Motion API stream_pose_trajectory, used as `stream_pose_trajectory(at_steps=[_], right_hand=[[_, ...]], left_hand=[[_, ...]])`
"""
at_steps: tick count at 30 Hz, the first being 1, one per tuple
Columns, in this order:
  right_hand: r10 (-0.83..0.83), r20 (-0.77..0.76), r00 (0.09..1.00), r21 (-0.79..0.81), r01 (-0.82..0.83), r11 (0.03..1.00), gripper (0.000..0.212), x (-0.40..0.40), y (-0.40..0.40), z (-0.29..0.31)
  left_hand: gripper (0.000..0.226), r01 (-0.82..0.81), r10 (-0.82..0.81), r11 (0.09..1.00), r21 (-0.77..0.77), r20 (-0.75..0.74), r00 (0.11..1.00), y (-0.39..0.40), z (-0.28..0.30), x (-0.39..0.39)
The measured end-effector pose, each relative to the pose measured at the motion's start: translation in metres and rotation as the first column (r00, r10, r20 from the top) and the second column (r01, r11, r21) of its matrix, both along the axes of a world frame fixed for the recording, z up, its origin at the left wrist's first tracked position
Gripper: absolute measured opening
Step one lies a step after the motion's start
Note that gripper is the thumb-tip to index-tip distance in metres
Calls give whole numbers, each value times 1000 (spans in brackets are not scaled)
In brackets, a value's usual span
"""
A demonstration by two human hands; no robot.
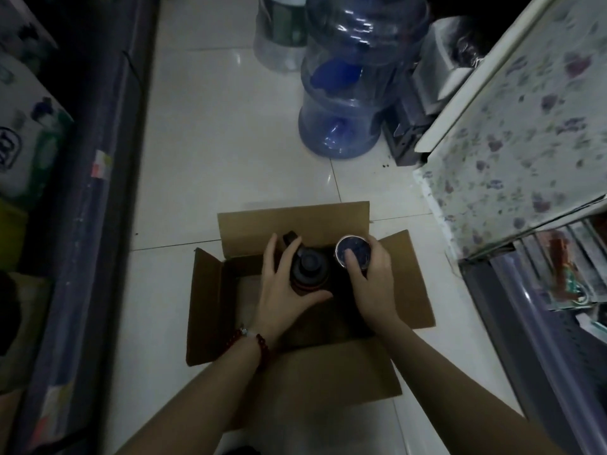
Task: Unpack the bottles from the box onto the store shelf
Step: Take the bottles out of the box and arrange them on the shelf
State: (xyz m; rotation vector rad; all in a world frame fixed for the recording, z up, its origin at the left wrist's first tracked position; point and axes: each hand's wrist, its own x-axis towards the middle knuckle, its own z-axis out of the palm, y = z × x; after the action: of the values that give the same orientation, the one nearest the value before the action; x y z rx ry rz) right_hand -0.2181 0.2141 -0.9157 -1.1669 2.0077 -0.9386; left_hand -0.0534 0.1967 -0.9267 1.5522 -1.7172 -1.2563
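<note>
An open cardboard box [210,300] sits on the white tiled floor, its flaps folded outward. Inside it stands a dark bottle [310,269] with a black cap and a flip lid, seen from above. My left hand [282,287] grips this bottle, fingers on its left side and thumb curled under its near side. To its right is a second bottle [353,252] with a round blue top ringed in silver. My right hand [369,280] holds it, fingers wrapped round its right side and one fingertip on the top.
Large blue water jugs [341,103] stand on the floor beyond the box. A store shelf [98,198] with packaged goods runs along the left. On the right are a floral-covered counter [512,133] and shelving [558,290] below it.
</note>
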Motion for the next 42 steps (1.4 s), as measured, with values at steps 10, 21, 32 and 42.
stream_pose_trajectory(at_steps=[10,21,32,42], right_hand=[[-3,-19,1000,-72,1,997,87,2,-9,-31],[-75,-21,997,-66,73,995,74,-8,-17,-6],[17,52,999,-65,-14,998,65,-14,-11,156],[3,102,995,-183,16,983,56,-32,-35,420]], left_hand=[[93,-130,121,984,-120,-73,990,-5,-29,-4],[83,-171,158,977,-125,-107,982,-15,-8,-2],[73,-123,107,985,-125,-125,986,-30,157,-8],[61,-88,50,974,-209,-183,982,-67,429,-27]])
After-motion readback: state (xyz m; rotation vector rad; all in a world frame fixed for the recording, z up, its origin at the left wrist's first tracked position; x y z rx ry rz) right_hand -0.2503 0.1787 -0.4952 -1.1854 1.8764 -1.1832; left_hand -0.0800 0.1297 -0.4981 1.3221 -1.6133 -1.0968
